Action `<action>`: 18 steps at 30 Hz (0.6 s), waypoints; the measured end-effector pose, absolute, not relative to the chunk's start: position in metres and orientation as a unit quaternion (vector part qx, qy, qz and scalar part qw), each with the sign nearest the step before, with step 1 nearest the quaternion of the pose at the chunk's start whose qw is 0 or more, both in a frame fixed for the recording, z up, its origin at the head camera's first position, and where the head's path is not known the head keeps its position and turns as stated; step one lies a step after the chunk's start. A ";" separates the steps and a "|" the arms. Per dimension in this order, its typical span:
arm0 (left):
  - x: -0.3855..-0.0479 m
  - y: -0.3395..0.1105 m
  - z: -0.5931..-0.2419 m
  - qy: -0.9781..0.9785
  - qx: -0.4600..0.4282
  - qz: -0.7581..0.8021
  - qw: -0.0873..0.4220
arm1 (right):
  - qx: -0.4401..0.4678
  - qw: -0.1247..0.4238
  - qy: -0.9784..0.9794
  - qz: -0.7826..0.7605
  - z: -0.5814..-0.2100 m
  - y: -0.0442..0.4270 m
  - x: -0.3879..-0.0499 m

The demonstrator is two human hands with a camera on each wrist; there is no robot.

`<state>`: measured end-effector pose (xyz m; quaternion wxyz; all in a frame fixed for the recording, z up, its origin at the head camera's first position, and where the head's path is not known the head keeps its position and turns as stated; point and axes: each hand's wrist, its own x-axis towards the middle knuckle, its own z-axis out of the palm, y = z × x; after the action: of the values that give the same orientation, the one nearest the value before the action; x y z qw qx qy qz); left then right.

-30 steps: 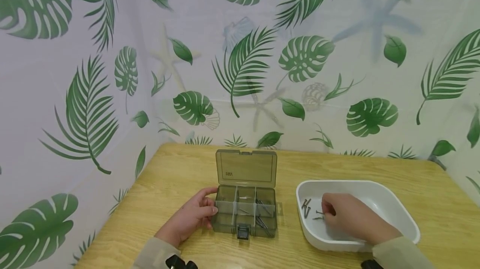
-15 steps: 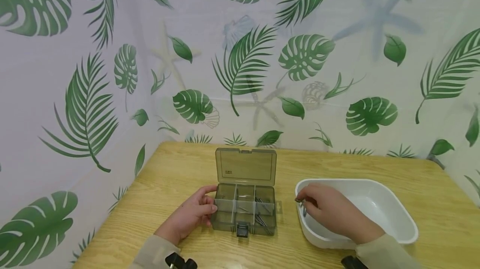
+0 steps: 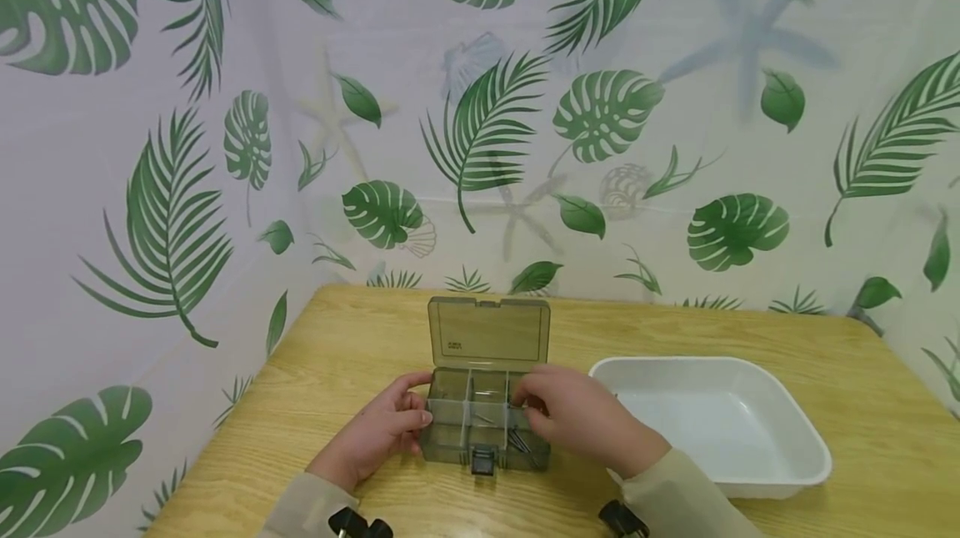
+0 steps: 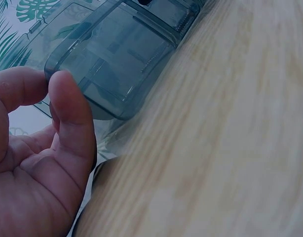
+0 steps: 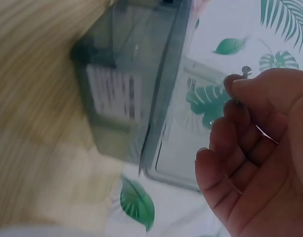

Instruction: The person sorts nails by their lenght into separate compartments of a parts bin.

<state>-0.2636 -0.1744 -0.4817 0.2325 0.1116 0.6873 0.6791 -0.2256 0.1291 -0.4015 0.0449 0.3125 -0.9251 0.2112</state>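
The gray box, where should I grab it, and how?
Probably hold the left side of the gray box, coming from the left, where the left hand touches it: that wall stands upright, while the lid rises behind and the right hand occupies the right.

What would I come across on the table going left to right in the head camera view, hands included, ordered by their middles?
Left hand, open-lidded gray plastic box, right hand, white tray.
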 end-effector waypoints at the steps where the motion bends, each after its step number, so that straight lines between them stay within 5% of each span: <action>1: -0.264 -0.174 -0.482 0.687 0.112 0.679 0.232 | 0.313 0.042 -0.926 0.207 -0.402 0.125 -0.227; 18: -0.263 -0.174 -0.479 0.687 0.113 0.680 0.232 | 0.316 0.012 -0.930 0.188 -0.407 0.105 -0.231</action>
<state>-0.2629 -0.1744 -0.4790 0.2319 0.1127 0.6868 0.6796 -0.2315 0.1046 -0.4070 0.0125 0.3162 -0.9298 0.1880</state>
